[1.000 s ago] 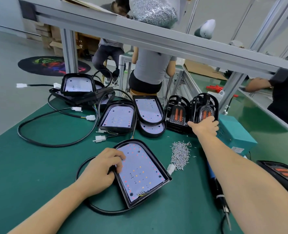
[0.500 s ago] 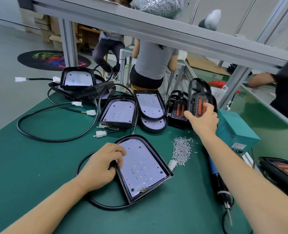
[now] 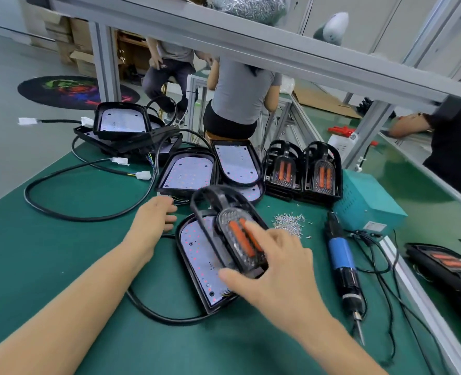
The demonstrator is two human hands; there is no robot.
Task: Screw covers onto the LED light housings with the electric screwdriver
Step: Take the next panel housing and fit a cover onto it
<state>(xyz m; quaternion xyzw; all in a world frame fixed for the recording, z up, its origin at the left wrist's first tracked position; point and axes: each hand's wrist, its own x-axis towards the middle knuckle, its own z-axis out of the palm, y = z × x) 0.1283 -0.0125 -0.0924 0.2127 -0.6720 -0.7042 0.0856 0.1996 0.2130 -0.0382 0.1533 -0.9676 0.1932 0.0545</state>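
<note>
A black LED housing (image 3: 197, 255) with a white LED board lies in front of me on the green mat. My right hand (image 3: 272, 269) holds a black cover with an orange lens (image 3: 232, 228), tilted over the housing's right half. My left hand (image 3: 153, 220) rests with relaxed fingers on the mat just left of the housing, holding nothing. The blue and black electric screwdriver (image 3: 344, 269) lies on the mat to the right, tip toward me. A small heap of screws (image 3: 290, 221) sits between the housing and the screwdriver.
More open housings (image 3: 187, 174) and two stacks of covers (image 3: 302, 171) stand behind. A teal power box (image 3: 370, 207), black cables (image 3: 89, 215) and a finished lamp (image 3: 448, 266) at the right edge surround the work spot. Other people sit beyond the aluminium frame (image 3: 251, 47).
My right hand has lifted a cover off the right stack and brought it down over the housing. My left hand has let go of the housing's left edge and moved slightly away.
</note>
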